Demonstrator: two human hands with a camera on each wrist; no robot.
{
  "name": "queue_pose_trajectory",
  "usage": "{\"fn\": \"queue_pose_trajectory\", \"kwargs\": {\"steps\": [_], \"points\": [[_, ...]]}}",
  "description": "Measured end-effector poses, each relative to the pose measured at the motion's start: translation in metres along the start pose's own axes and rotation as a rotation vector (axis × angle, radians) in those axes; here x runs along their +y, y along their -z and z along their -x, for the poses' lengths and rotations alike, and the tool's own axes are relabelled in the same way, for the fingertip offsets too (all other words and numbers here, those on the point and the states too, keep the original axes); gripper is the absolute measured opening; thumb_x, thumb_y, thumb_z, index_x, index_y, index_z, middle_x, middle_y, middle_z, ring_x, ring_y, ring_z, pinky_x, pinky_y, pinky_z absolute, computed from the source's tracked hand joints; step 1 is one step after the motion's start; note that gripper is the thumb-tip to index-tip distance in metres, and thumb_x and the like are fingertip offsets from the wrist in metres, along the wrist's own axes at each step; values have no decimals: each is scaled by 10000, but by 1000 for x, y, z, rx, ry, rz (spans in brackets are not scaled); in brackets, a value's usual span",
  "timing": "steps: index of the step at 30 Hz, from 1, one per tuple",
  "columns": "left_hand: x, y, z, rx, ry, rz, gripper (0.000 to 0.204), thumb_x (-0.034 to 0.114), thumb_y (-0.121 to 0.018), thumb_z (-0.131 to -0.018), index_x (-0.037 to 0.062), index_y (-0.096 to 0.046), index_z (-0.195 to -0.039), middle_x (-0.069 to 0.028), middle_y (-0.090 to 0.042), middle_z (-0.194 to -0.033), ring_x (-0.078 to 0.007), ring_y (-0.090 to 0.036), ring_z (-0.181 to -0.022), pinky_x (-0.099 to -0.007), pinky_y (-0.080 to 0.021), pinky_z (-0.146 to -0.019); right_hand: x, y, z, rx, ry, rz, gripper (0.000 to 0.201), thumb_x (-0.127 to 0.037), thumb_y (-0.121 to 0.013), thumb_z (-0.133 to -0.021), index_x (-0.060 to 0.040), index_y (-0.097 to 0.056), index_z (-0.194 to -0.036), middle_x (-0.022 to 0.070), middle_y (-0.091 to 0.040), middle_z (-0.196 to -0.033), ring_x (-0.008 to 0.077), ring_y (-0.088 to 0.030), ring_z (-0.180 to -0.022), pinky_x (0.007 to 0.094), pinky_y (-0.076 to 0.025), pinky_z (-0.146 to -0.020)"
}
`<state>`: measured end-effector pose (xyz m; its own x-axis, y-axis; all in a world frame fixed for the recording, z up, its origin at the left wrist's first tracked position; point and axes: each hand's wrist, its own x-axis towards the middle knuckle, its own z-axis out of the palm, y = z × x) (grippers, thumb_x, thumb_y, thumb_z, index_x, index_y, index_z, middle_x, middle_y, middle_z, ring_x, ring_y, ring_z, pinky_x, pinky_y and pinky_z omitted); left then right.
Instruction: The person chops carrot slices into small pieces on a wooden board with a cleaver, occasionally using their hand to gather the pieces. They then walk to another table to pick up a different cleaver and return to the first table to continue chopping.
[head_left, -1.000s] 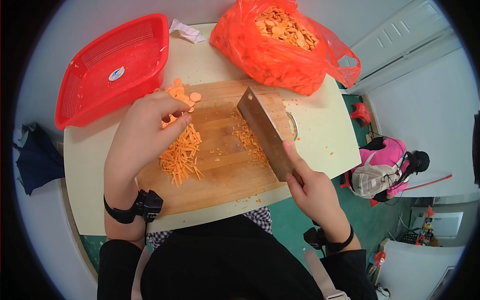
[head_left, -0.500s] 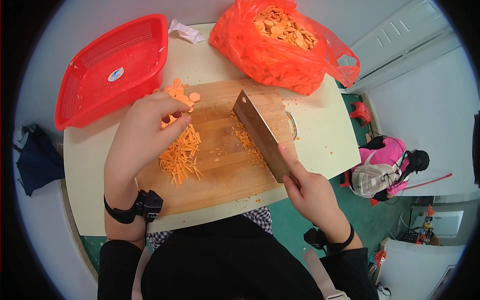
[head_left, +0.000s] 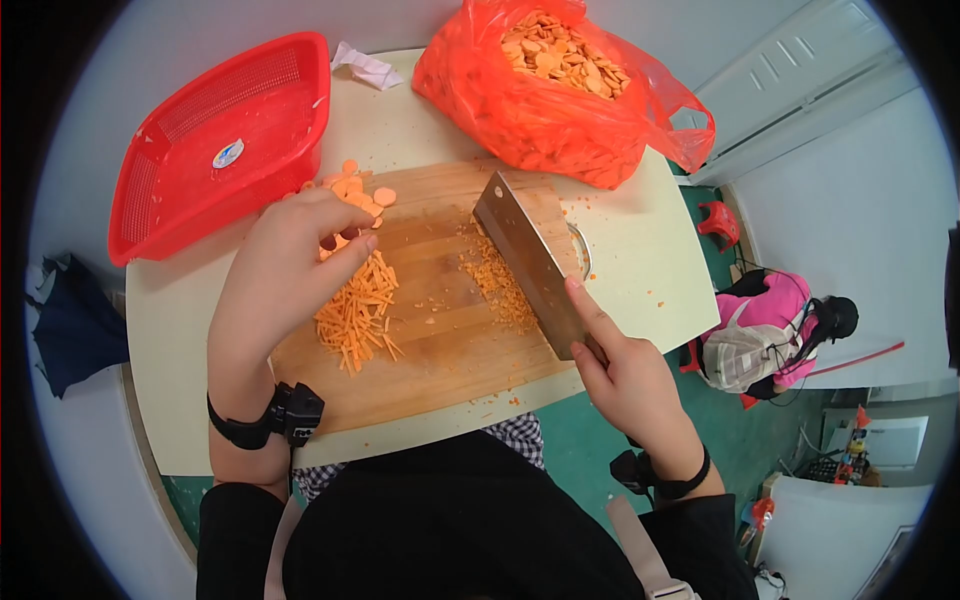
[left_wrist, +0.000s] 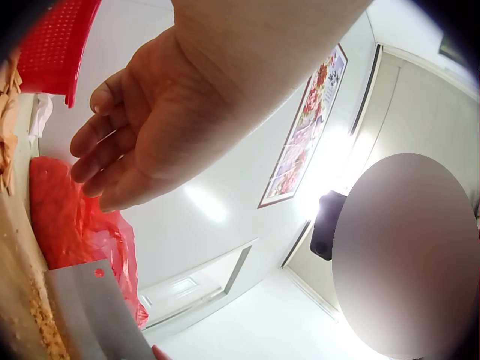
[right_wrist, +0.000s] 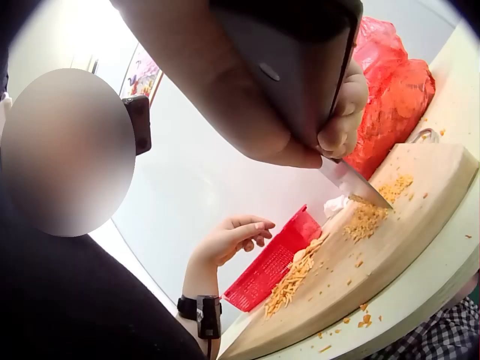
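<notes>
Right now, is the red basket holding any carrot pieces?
No, the red basket is bare inside apart from a small sticker; the carrot strips lie on the cutting board.

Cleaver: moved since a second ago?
Barely. The cleaver tipped left at half a second ago, then returned to about the same spot on the cutting board.

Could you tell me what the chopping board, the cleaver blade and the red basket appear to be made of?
Chopping board: wood, likely bamboo, matte, with visible glued strips and grain.
Cleaver blade: steel, dull grey sheen, held by the right hand.
Red basket: glossy moulded plastic, perforated mesh walls.
</notes>
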<state>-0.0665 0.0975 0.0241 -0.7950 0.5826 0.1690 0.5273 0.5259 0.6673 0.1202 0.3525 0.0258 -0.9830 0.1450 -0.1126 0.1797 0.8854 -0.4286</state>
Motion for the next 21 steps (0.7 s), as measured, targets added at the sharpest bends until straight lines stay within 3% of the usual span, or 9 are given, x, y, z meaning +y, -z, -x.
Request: {"fn": "queue_pose_trajectory", "kwargs": {"steps": [21], "points": [[3,2,0,-5,31,18,218,120,-654,-811,-31,-672,-969,-110,-630,-795,-207,-588,-730,-306,-449,-654,6,8,3,30,-84,-39,641,-111,-554,-873,-207,-334,-1467,165,-569,-587,338,-599,-546,414,-480,-548]]}}
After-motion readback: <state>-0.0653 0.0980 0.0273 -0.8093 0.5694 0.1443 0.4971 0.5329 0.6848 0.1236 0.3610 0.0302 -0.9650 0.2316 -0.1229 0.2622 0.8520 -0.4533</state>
